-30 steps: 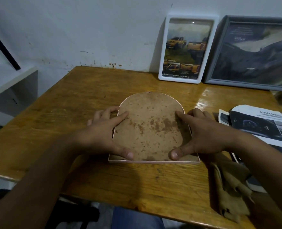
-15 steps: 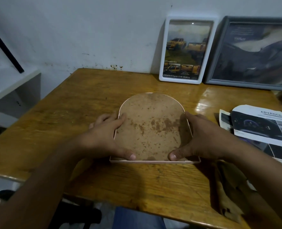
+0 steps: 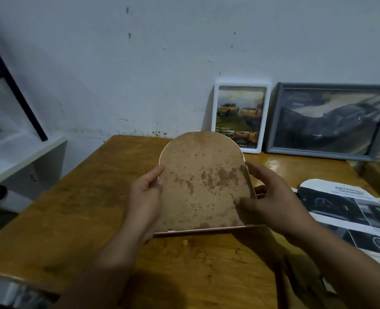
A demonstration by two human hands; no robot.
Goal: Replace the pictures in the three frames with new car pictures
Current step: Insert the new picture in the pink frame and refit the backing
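An arch-topped frame [image 3: 203,181] with a stained brown backing board faces me, tilted up off the wooden table [image 3: 73,208]. My left hand [image 3: 145,197] grips its left edge, thumb on the backing. My right hand [image 3: 267,197] holds the right edge, thumb pressed on the board. A white frame [image 3: 240,118] with yellow trucks and a grey frame [image 3: 328,120] with a dark car picture lean against the wall behind.
Car brochure pages [image 3: 351,210] lie on the table's right side. A brownish cloth [image 3: 305,284] lies near the front right edge, in shadow. A white shelf [image 3: 17,157] stands to the left, with a black bar above it.
The arched frame lay flat on the table under both hands; both hands have now lifted and tilted it upright toward me. The camera view has also risen.
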